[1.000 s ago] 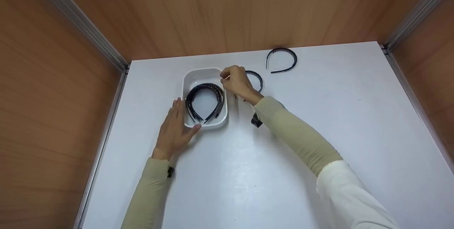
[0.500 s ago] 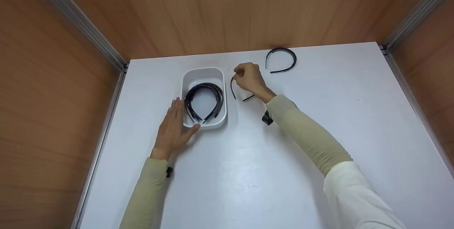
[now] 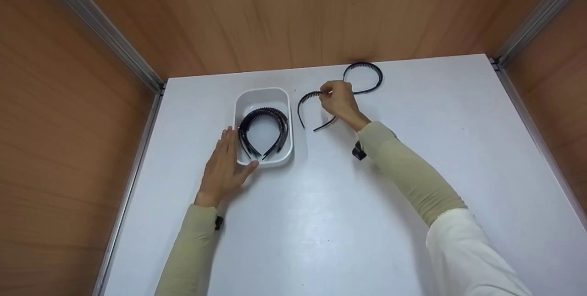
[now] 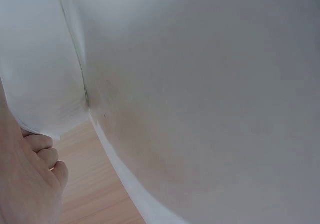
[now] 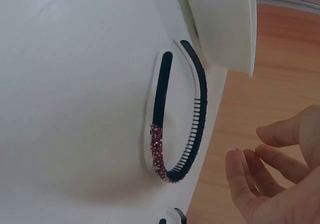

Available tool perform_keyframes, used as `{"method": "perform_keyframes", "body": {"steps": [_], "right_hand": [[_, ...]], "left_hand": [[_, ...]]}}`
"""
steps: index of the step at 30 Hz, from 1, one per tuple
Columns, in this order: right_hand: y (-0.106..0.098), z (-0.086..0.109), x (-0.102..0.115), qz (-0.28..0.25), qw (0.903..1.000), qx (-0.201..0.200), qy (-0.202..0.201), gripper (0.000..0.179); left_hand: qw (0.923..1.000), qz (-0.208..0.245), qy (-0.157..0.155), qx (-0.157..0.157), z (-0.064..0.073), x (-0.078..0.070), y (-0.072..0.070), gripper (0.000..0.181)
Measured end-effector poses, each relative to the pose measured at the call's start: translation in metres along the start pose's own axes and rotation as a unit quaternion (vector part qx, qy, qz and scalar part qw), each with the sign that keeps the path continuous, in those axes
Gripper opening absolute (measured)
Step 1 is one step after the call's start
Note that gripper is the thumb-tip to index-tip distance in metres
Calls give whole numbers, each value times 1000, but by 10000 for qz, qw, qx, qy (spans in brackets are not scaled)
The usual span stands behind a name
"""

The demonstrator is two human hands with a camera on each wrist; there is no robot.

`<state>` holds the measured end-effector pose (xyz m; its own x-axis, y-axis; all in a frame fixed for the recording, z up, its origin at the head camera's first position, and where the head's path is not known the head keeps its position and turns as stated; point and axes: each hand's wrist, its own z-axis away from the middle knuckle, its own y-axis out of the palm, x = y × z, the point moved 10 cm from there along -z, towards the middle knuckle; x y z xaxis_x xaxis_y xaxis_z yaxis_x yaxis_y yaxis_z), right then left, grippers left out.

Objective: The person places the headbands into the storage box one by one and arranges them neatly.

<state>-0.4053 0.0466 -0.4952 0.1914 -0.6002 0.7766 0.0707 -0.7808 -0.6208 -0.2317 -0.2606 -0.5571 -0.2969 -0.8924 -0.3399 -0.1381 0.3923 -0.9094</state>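
Observation:
My left hand (image 3: 221,167) rests against the near left corner of a white plastic tray (image 3: 263,89), fingers along its side and thumb at the front rim. Several black headbands (image 3: 245,127) lie stacked inside. In the head view my right hand (image 3: 340,100) overlaps a toothed black headband (image 3: 299,109) on the table, right of the tray. The right wrist view shows that headband (image 5: 202,99) has red glittery stones on one arm. There, my thumb and fingers (image 5: 239,176) are loosely bent, apart from the headband, with nothing between them.
Another black headband (image 3: 380,76) lies at the table's back edge, beyond my right hand. Wood-patterned panels (image 3: 293,16) enclose the white table (image 3: 321,222) at the back and both sides.
My right hand has moved from the tray's right rim rightward over the loose headband, uncovering its left part. The left hand, tray and stacked headbands have stayed in place.

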Motion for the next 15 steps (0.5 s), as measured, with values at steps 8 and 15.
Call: {"method": "perform_keyframes", "body": {"steps": [8, 15], "right_hand": [[-6, -3, -18, 2, 9997, 21, 243, 28], [-11, -6, -41, 169, 9992, -17, 371, 29]], "left_hand": [[10000, 6, 16, -30, 0, 1, -1, 108], [10000, 6, -68, 14, -1, 0, 1, 107]]}}
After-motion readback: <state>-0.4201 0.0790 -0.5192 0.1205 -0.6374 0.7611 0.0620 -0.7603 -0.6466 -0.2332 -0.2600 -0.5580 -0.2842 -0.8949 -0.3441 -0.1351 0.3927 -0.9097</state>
